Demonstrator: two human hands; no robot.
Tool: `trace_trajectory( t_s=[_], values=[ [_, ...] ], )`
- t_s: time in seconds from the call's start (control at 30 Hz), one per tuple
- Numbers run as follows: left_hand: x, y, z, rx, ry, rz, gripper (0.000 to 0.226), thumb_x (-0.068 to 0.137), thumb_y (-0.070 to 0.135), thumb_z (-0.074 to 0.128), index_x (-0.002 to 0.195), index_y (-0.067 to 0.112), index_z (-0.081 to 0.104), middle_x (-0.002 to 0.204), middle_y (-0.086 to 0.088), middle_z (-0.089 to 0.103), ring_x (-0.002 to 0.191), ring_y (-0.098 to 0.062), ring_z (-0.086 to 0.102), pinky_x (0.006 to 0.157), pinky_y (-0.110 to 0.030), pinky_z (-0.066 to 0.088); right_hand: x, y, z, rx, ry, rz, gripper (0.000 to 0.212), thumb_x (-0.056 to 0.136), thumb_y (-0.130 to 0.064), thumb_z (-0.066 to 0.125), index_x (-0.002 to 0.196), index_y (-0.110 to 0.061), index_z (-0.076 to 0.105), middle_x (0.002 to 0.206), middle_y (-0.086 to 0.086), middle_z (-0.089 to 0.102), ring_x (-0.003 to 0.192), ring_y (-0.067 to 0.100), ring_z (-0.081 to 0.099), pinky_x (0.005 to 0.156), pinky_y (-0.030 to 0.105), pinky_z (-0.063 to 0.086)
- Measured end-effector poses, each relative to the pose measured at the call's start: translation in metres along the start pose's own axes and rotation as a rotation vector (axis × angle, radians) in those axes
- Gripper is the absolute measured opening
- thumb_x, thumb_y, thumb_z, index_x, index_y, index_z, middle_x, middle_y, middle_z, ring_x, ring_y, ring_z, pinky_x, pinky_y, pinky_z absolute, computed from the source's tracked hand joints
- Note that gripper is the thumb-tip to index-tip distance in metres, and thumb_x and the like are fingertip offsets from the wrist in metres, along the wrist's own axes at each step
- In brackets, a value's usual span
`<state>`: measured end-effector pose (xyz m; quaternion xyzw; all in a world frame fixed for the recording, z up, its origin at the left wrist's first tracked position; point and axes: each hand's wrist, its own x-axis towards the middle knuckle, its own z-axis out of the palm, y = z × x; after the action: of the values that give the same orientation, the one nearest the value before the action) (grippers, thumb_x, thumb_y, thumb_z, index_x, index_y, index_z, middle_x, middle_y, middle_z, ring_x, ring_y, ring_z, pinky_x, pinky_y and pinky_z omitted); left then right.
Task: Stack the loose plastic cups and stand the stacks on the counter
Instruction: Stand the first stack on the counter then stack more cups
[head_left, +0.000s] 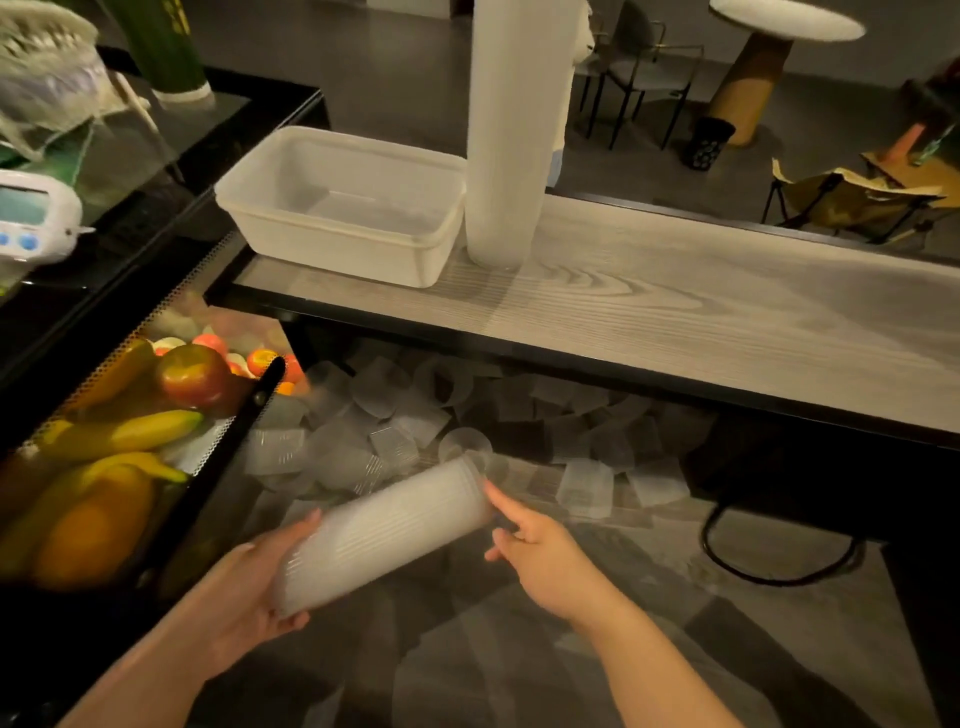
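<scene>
My left hand (254, 582) grips the lower end of a short stack of clear plastic cups (384, 530), held tilted over the floor with its open end up and to the right. My right hand (540, 545) is beside that open end, forefinger stretched toward the rim, holding nothing that I can see. Several loose clear cups (395, 421) lie scattered on the floor under the counter. A tall stack of cups (514, 124) stands upright on the grey wood-grain counter (701, 312).
A white plastic tub (343, 202) sits on the counter left of the tall stack. A black perforated rack of fruit (119, 436) stands at my left. A black cable (779, 561) loops on the floor at right. Chairs and a round table are beyond the counter.
</scene>
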<state>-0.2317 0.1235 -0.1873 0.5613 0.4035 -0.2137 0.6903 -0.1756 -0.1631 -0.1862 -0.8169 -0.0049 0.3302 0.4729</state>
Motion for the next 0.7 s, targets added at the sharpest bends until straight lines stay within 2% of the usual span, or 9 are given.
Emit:
trace_trajectory(
  t_s=[0.1,0.17,0.23,0.3,0.37,0.43,0.5,0.6,0.7],
  values=[
    [0.0,-0.002,-0.021,-0.074,0.074,-0.011,0.041,0.084,0.047,0.067,0.114,0.018,0.063,0.102,-0.015,0.062,0.084,-0.028,0.059,0.062,-0.032,0.041,0.033,0.002,0.023,-0.152,0.106,0.029,0.051,0.1,-0.009,0.04,0.138,-0.041,0.047,0.151,-0.018,0.031,0.123,0.006,0.049,0.104,0.027,0.043],
    [-0.005,-0.002,-0.034,-0.115,0.123,-0.01,0.035,0.086,0.045,0.065,0.11,0.019,0.063,0.093,-0.013,0.061,0.077,-0.026,0.058,0.058,-0.03,0.041,0.054,-0.002,0.036,-0.313,0.146,0.045,0.045,0.098,-0.01,0.041,0.137,-0.029,0.051,0.161,-0.014,0.011,0.14,0.016,0.035,0.113,0.031,0.034],
    [-0.009,-0.003,-0.05,-0.143,0.146,-0.003,0.039,0.085,0.044,0.068,0.114,0.018,0.063,0.094,-0.014,0.062,0.075,-0.026,0.059,0.052,-0.027,0.045,0.076,-0.007,0.046,-0.437,0.143,0.032,0.047,0.096,-0.01,0.045,0.141,-0.022,0.046,0.163,-0.005,0.004,0.141,0.024,0.036,0.11,0.032,0.034],
    [-0.015,-0.005,-0.064,-0.16,0.17,0.006,0.043,0.084,0.044,0.069,0.117,0.017,0.063,0.096,-0.014,0.063,0.074,-0.027,0.06,0.049,-0.026,0.046,0.099,-0.001,0.049,-0.425,0.171,0.1,0.049,0.095,-0.016,0.054,0.143,-0.025,0.045,0.157,0.005,0.029,0.126,0.027,0.052,0.105,0.034,0.041],
    [-0.017,-0.008,-0.074,-0.178,0.192,0.006,0.042,0.084,0.044,0.07,0.117,0.017,0.063,0.097,-0.015,0.064,0.075,-0.029,0.062,0.049,-0.027,0.047,0.114,0.019,0.047,-0.432,0.148,0.143,0.031,0.093,-0.035,0.059,0.12,-0.019,0.062,0.12,0.012,0.061,0.111,0.031,0.06,0.102,0.041,0.046],
    [-0.019,-0.011,-0.081,-0.193,0.191,0.004,0.043,0.083,0.044,0.07,0.117,0.018,0.063,0.098,-0.016,0.065,0.075,-0.03,0.063,0.046,-0.026,0.048,0.12,0.014,0.049,-0.424,0.181,0.184,0.028,0.094,-0.038,0.056,0.109,-0.016,0.064,0.116,0.013,0.063,0.113,0.032,0.059,0.102,0.043,0.046],
    [-0.019,-0.012,-0.084,-0.209,0.179,0.0,0.046,0.082,0.045,0.071,0.117,0.017,0.064,0.098,-0.016,0.065,0.074,-0.03,0.063,0.045,-0.026,0.049,0.11,-0.012,0.05,-0.493,0.318,0.133,0.039,0.096,-0.027,0.051,0.134,-0.019,0.053,0.132,0.011,0.054,0.119,0.031,0.055,0.1,0.037,0.046],
    [-0.016,-0.013,-0.087,-0.199,0.175,-0.018,0.052,0.075,0.047,0.074,0.117,0.017,0.066,0.102,-0.017,0.066,0.078,-0.031,0.063,0.048,-0.028,0.049,0.079,-0.027,0.049,-0.099,0.515,-0.103,0.05,0.099,-0.03,0.051,0.144,-0.042,0.036,0.109,0.002,0.063,0.093,0.018,0.062,0.077,0.032,0.048],
    [-0.013,-0.012,-0.084,-0.187,0.16,-0.029,0.048,0.078,0.047,0.073,0.114,0.016,0.066,0.104,-0.019,0.066,0.082,-0.034,0.064,0.051,-0.029,0.047,0.065,-0.038,0.052,0.455,0.397,-0.159,0.034,0.098,-0.032,0.055,0.126,-0.052,0.055,0.085,0.001,0.064,0.078,0.016,0.062,0.081,0.034,0.053]
  ],
)
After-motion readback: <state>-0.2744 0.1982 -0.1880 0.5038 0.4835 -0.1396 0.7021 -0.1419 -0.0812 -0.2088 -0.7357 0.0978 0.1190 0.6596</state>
